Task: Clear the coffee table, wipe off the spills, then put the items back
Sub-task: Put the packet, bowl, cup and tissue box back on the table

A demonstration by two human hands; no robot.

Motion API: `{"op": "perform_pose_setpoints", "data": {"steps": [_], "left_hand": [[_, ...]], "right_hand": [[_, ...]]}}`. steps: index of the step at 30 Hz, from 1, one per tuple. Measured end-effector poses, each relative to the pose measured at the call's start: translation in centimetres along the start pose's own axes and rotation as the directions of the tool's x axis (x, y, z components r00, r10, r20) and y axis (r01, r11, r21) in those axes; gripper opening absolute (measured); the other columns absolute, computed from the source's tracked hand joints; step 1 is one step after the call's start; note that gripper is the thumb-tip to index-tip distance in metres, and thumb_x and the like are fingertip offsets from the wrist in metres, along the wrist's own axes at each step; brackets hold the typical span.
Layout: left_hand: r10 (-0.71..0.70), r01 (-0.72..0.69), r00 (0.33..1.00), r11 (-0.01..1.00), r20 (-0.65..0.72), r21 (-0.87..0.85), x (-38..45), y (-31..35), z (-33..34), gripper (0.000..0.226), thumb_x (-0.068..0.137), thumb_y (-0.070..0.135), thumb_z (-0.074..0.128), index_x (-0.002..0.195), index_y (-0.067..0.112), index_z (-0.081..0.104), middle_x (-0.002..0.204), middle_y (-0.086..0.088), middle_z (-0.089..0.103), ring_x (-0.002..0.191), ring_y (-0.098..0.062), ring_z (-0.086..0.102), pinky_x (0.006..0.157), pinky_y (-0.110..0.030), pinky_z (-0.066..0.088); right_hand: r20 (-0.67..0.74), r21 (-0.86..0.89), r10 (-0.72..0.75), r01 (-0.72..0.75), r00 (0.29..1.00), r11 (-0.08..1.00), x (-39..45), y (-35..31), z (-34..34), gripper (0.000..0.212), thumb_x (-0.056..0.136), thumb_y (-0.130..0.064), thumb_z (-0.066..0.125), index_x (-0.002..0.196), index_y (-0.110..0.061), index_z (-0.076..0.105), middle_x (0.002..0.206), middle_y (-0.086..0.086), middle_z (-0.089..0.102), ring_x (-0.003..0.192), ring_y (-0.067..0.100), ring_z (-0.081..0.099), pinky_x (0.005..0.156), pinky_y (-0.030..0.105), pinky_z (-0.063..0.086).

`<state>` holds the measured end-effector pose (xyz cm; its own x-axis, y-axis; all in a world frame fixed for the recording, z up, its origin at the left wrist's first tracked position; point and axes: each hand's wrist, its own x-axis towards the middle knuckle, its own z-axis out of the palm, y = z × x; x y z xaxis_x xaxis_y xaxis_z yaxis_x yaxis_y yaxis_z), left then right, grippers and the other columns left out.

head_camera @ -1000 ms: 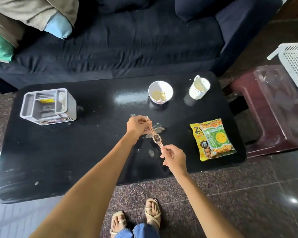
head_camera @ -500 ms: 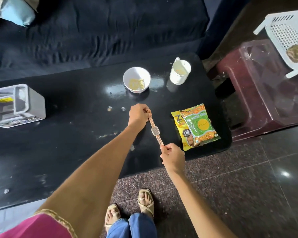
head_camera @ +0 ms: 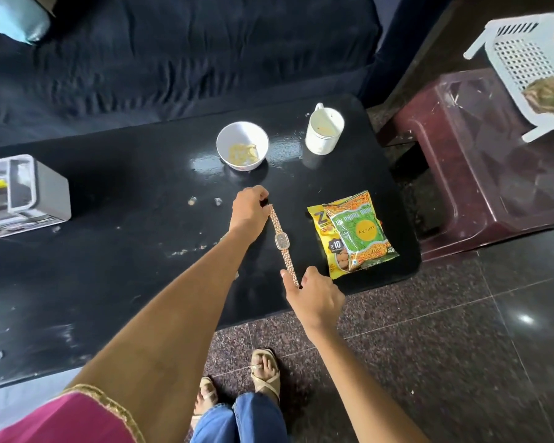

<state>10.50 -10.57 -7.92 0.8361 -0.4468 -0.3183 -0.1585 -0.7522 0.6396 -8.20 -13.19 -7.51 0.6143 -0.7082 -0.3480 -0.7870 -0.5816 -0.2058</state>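
A gold-coloured wristwatch (head_camera: 281,242) is stretched out straight over the black coffee table (head_camera: 115,282), just left of two snack packets (head_camera: 355,233). My left hand (head_camera: 248,211) pinches the far end of its strap. My right hand (head_camera: 312,294) holds the near end between thumb and fingers at the table's front edge, with the index finger stretched out. Crumbs and dried spill marks (head_camera: 189,249) dot the tabletop to the left of the watch. Whether the watch touches the table I cannot tell.
A white bowl (head_camera: 242,145) with yellow scraps and a white mug (head_camera: 323,129) stand at the back right. A grey organiser box (head_camera: 26,199) sits at the left. Beyond lies a dark sofa (head_camera: 173,59). A maroon stool (head_camera: 480,161) with a white basket (head_camera: 525,62) stands at the right.
Both hands have carried the watch rightward and lower, close beside the snack packets. My right index finger has straightened. The view has swung to the right.
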Motion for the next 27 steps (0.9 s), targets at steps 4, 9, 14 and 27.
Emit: {"op": "perform_pose_setpoints", "data": {"steps": [4, 9, 14, 27], "left_hand": [[0.008, -0.008, 1.000, 1.000, -0.025, -0.021, -1.8, -1.2, -2.0, 0.024, 0.088, 0.012, 0.057, 0.111, 0.005, 0.059, 0.114, -0.011, 0.062, 0.096, -0.026, 0.060, 0.084, -0.027, 0.042], [0.010, -0.006, 0.990, 1.000, -0.143, 0.025, -3.6, -4.8, -9.6, 0.020, 0.091, 0.019, 0.053, 0.104, 0.006, 0.062, 0.103, -0.008, 0.066, 0.091, -0.026, 0.060, 0.079, -0.030, 0.043], [-0.027, 0.055, 0.937, 0.996, -0.348, 0.072, -6.0, -13.5, -18.5, 0.021, 0.094, 0.017, 0.049, 0.107, 0.007, 0.062, 0.102, -0.010, 0.065, 0.097, -0.029, 0.057, 0.078, -0.030, 0.038], [-0.330, 0.316, 0.805, 0.942, -0.493, -0.115, -6.8, -29.0, -32.0, 0.040, 0.094, 0.015, 0.048, 0.129, -0.003, 0.043, 0.129, -0.023, 0.046, 0.121, -0.038, 0.041, 0.100, -0.036, 0.027]], "right_hand": [[-0.095, 0.076, -0.080, 0.087, 0.992, 0.993, -0.6, -1.4, -0.8, 0.052, 0.093, -0.058, 0.038, 0.077, -0.012, 0.056, 0.071, 0.005, 0.066, 0.068, 0.026, 0.065, 0.054, 0.028, 0.035], [-0.230, 0.172, -0.220, 0.262, 0.948, 0.949, 0.0, -7.3, -0.2, 0.050, 0.091, -0.051, 0.048, 0.059, -0.012, 0.053, 0.050, 0.004, 0.059, 0.050, 0.029, 0.061, 0.048, 0.030, 0.043], [-0.168, 0.361, -0.236, 0.283, 0.957, 0.889, -1.0, -17.6, 0.8, 0.046, 0.091, -0.051, 0.050, 0.062, -0.014, 0.049, 0.055, 0.001, 0.057, 0.056, 0.027, 0.056, 0.051, 0.029, 0.035], [0.006, 0.787, -0.272, 0.163, 0.962, 0.594, -1.5, -39.7, 5.0, 0.029, 0.093, -0.025, 0.055, 0.113, -0.007, 0.064, 0.079, -0.008, 0.060, 0.084, 0.022, 0.064, 0.082, 0.048, 0.054]]}}
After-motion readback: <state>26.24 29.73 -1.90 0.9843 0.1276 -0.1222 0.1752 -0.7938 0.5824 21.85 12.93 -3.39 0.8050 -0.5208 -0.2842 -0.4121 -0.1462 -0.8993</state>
